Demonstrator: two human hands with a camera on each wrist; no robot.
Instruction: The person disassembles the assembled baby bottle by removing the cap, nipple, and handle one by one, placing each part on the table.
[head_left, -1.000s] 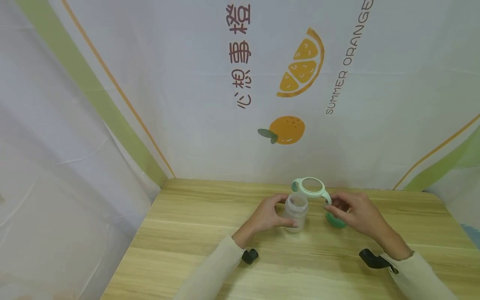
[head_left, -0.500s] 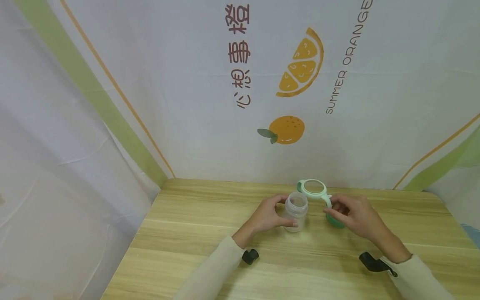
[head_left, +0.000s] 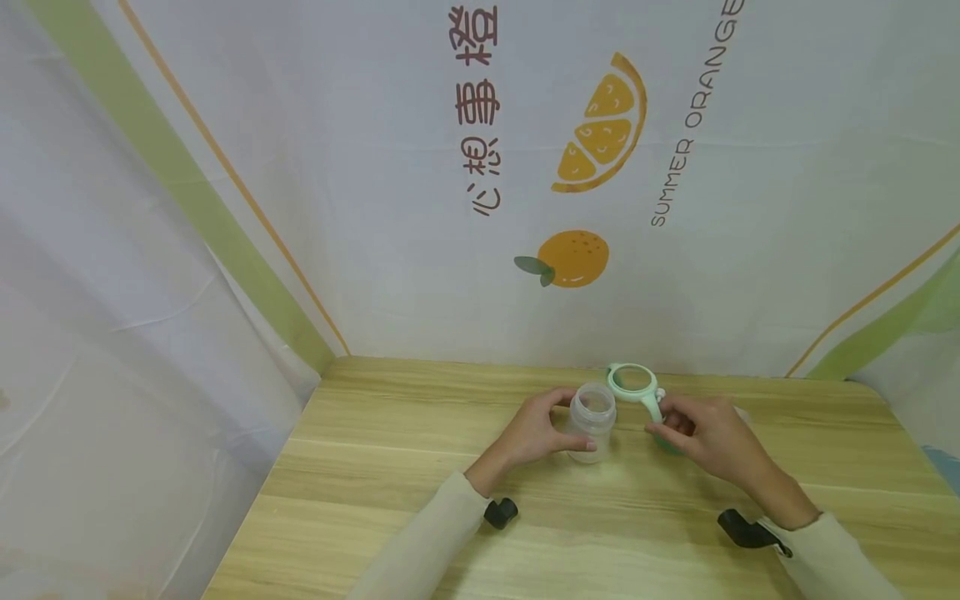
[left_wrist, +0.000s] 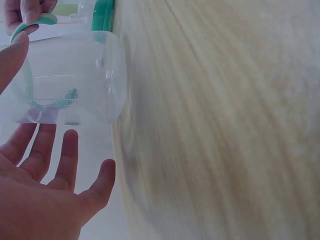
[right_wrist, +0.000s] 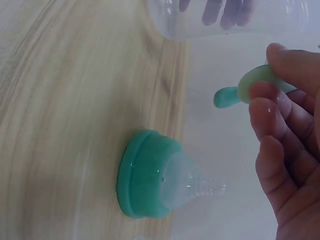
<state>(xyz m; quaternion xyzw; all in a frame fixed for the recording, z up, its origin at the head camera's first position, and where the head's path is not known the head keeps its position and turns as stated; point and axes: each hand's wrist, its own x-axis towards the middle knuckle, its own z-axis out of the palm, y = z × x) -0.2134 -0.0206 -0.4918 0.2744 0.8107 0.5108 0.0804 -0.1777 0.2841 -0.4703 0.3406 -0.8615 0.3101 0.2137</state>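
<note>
The left hand (head_left: 534,433) cups the clear baby bottle (head_left: 592,421); at its 3 o'clock, the right hand (head_left: 705,433) pinches a mint handle ring (head_left: 636,383) above the teat collar (right_wrist: 150,175).

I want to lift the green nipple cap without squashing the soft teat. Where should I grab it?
Grip the nipple cap by its hard green collar, probably from above with fingers on opposite sides of the rim. It stands on the table with the soft clear teat sticking out of the collar's middle, so the rim is the firm part.
</note>
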